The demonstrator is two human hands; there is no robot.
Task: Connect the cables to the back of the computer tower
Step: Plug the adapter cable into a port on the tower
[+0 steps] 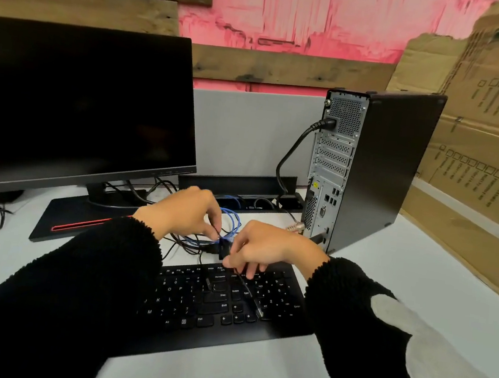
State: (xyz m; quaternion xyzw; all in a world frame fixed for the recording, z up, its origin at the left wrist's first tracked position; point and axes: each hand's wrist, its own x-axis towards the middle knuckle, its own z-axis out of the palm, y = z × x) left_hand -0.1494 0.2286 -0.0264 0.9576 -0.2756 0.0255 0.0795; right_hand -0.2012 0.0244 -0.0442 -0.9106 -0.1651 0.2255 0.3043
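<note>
At the far left, a wide black flat monitor (77, 107) stands dark on its red-trimmed base, its own leads trailing behind where they stay out of the work. Next to it, the left hand (186, 209) hangs over a tangle of thin black cables (187, 245) and a looped blue network cable (232, 218), fingertips pinched on one strand, apparently lifting it clear to separate it from the rest. Just beside it, the right hand (263, 246) curls down over a small black plug (223, 249) at the top edge of the black keyboard (222, 304); it seems to grip the plug, though the fingers hide the contact. One loose connector lies across the keys. To the right, the slim black computer tower (378, 169) stands upright, its perforated metal back turned towards the person so the ports can be reached. A thick black power cord (297, 144) is already seated near the top; the lower sockets look unfilled. So I judge the sorting comes first, then plugging.
</note>
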